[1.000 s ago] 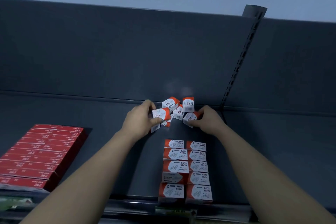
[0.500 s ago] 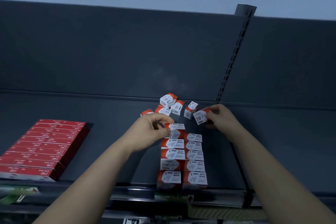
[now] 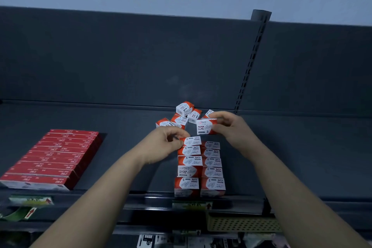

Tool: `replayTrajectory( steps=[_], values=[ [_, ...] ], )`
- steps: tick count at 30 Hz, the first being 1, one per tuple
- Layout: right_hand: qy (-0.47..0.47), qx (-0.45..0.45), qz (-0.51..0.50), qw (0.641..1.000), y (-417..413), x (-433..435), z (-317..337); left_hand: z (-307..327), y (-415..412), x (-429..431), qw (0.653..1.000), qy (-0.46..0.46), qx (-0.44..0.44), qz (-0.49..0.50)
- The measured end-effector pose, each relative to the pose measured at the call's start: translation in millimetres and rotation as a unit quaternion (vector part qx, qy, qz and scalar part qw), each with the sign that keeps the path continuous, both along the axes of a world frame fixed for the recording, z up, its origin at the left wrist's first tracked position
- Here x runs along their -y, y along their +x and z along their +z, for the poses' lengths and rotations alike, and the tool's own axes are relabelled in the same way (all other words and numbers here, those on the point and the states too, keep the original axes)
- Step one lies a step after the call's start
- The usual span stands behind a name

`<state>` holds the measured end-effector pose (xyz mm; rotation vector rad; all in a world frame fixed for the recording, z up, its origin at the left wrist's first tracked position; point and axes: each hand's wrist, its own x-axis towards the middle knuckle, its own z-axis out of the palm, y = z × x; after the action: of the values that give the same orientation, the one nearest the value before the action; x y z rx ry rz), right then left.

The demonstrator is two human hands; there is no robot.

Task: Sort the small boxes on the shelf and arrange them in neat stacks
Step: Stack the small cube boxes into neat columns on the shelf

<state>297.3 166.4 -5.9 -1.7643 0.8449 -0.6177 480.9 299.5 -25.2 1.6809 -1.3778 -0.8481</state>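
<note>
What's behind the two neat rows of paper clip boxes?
A loose heap of the same boxes, jumbled near the back panel. The right hand and its held box cover part.

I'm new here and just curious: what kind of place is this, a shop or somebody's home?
Most likely a stationery shop or its stockroom. The dark metal shelf has a slotted upright, labels sit along its front edge, and many identical paper clip boxes lie in rows.
</note>
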Motion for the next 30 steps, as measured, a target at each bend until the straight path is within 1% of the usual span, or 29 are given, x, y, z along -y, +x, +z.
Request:
replayTrajectory(
  steps=[6, 11, 15, 18, 21, 24, 30],
  values=[
    [-0.001, -0.013, 0.022, 1.0, 6.4, -7.1, -1.6, -1.6, 3.8, -0.5, 1.0, -0.009, 0.021, 0.006],
    [-0.002, -0.036, 0.049, 0.998, 14.5, -12.0, -3.9, -2.9, 2.6, 1.8, 0.999, -0.018, -0.01, 0.045],
    [0.014, -0.065, 0.072, 0.995, 16.5, -15.6, -3.7, -4.8, 4.0, 3.0, 0.999, 0.001, 0.002, 0.05],
    [0.015, -0.087, 0.076, 0.993, 17.6, -15.8, -4.6, -4.6, 3.7, 2.4, 0.999, 0.011, 0.01, 0.051],
    [0.018, -0.093, 0.077, 0.993, 18.1, -17.0, -4.3, -3.7, 2.9, 1.7, 0.999, 0.011, 0.0, 0.053],
    [0.021, -0.09, 0.079, 0.993, 19.0, -18.3, -4.2, -3.0, 3.2, 2.2, 0.998, 0.009, 0.007, 0.061],
    [0.033, -0.092, 0.07, 0.993, 19.1, -17.6, -5.3, -1.5, 0.6, 2.8, 0.998, 0.014, -0.015, 0.066]
  ],
)
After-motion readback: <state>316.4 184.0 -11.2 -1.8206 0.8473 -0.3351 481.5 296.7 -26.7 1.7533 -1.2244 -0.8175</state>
